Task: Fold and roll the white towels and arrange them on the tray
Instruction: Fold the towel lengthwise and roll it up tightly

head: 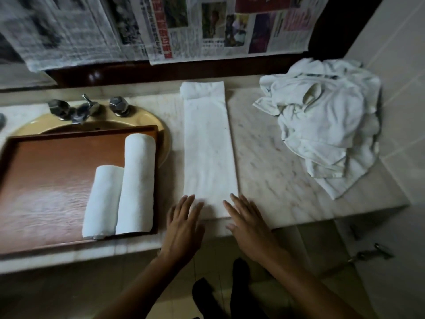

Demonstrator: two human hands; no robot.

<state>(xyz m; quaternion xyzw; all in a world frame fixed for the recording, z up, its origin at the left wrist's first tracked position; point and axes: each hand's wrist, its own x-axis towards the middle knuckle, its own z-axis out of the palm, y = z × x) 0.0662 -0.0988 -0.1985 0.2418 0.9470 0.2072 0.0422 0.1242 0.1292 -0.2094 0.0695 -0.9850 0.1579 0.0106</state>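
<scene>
A white towel point(208, 148), folded into a long narrow strip, lies on the marble counter and runs away from me; its far end is curled over. My left hand point(184, 223) and my right hand point(245, 223) lie flat with straight fingers at the strip's near end, one at each corner. A wooden tray point(50, 176) sits to the left over the basin. Two rolled white towels lie side by side on its right part: a longer roll point(138, 183) and a shorter roll point(103, 201). A heap of loose white towels point(324, 120) lies at the back right.
A yellow basin point(142, 119) with metal taps point(85, 109) lies under and behind the tray. Newspaper sheets point(161, 26) cover the mirror behind the counter. A tiled wall point(400, 65) bounds the counter on the right. The counter's front edge point(299, 221) runs just under my hands.
</scene>
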